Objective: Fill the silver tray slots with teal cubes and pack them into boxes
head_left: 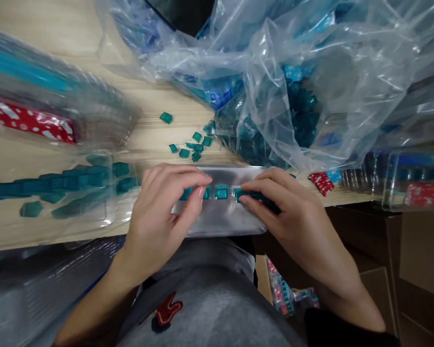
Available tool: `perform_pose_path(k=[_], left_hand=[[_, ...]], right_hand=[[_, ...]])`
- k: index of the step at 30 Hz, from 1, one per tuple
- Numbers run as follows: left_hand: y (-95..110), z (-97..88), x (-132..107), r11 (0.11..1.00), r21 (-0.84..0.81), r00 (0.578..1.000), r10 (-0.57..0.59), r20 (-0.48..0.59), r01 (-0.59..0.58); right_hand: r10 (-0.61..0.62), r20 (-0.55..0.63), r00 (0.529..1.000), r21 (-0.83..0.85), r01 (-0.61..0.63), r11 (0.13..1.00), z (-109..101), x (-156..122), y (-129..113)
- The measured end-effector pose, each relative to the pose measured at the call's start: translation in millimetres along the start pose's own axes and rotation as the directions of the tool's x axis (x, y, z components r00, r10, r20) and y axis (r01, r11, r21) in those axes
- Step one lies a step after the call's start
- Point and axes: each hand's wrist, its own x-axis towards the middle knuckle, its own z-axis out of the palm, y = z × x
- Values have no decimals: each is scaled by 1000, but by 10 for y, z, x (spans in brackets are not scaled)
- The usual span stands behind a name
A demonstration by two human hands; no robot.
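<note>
A clear plastic tray (227, 222) lies at the table's front edge between my hands, with small teal translucent cubes in a row across it. One teal cube (221, 192) sits uncovered at the middle of the row. My left hand (162, 212) is over the tray's left end, thumb and forefinger pinched beside the cubes there. What is between those fingertips is hidden. My right hand (292, 202) is closed at the tray's right side, its fingertips on a teal cube (238, 194). More dark teal pieces (265, 198) show under its curled fingers.
Loose teal cubes (184, 153) lie scattered behind the tray. A large clear bag (267, 96) of teal pieces stands behind to the right. Clear plastic packs (58, 115) stand at left, with a red patterned packet (321, 183) at right. Cardboard boxes (423, 250) are below the table.
</note>
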Motion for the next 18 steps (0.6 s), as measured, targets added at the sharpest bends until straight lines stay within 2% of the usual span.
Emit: perform_pose_path(k=[2, 7, 11, 14, 16, 18], left_hand=[[-20, -11, 1, 1000, 24, 1000, 11, 5, -11], [-40, -16, 4, 999, 35, 1000, 5, 29, -6], [-22, -4, 11, 999, 38, 999, 16, 40, -18], [-15, -3, 9, 999, 30, 999, 20, 39, -21], [-8, -6, 8, 999, 20, 999, 34, 27, -35], [10, -5, 12, 999, 11, 999, 43, 24, -43]], right_hand=[[-3, 12, 1000, -36, 4, 999, 15, -1, 1], [-7, -71, 997, -199, -7, 980, 50, -18, 36], [-61, -53, 997, -186, 50, 981, 88, -30, 27], [-34, -17, 999, -200, 30, 979, 121, -17, 21], [-27, -11, 1000, -144, 25, 989, 109, 0, 39], [-3, -32, 999, 50, 5, 999, 55, 7, 69]])
